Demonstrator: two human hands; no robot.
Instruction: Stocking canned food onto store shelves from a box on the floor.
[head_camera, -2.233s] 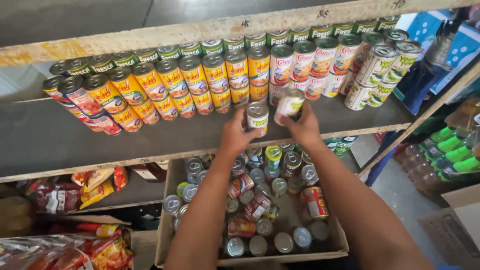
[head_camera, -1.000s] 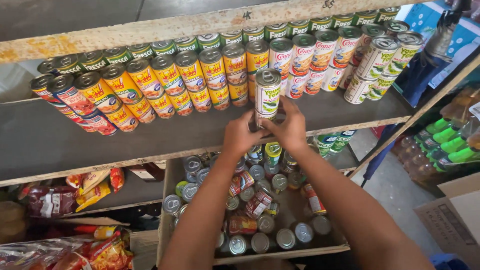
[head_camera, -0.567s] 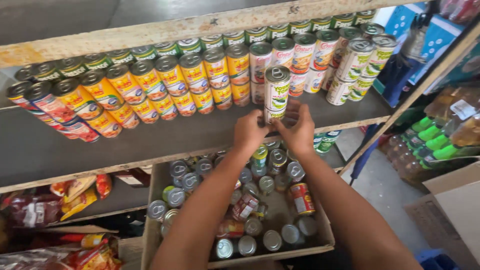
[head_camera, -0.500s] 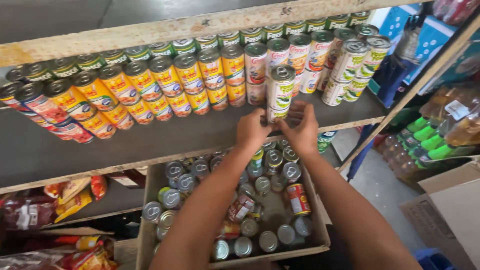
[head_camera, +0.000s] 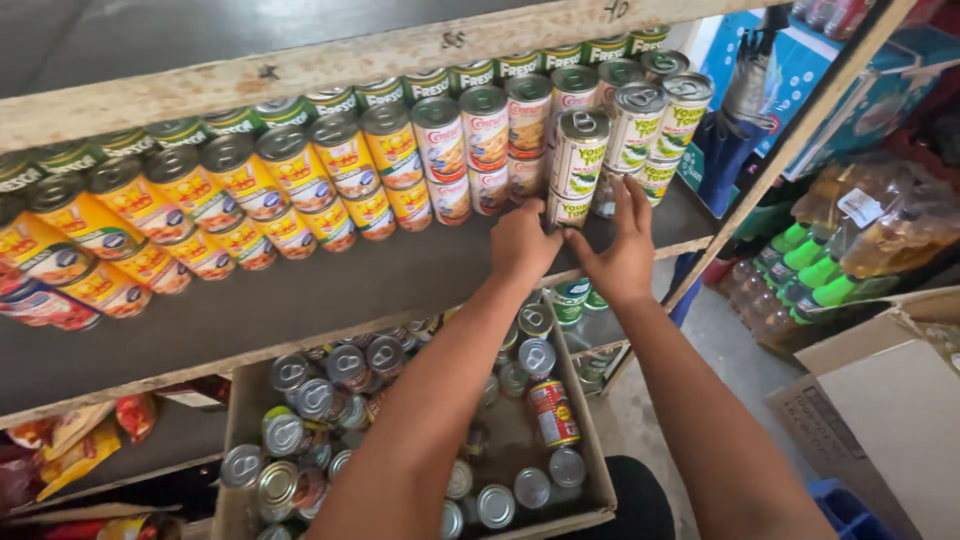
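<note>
Fingers (head_camera: 530, 215) of the left hand (head_camera: 522, 245) curl against the left side of the lower white-and-green can (head_camera: 568, 207); those of the right hand (head_camera: 625, 250) lie spread along its right side, thumb low near the shelf edge. Grip: both hands bracket the can rather than close round it, which reads as steadying a two-can stack. An upper can (head_camera: 580, 150) of the same kind sits on top, pull-tab lid facing up.

Location: the stack stands on the dark shelf board (head_camera: 300, 300), toward its right end, in front of the rows already in place.

Arrangement on the shelf: cans are grouped by label, yellow-labelled cans (head_camera: 230, 200) at left, red-and-white cans (head_camera: 470, 140) in the middle, white-and-green ones at right. The held stack lines up with its own kind, two high like its neighbours.

Below, an open cardboard box (head_camera: 590, 440) holds loose mixed cans, some upright, some lying, directly under the hands and within easy reach. Green-capped bottles (head_camera: 800, 270) stand on the next rack to the right.
</note>
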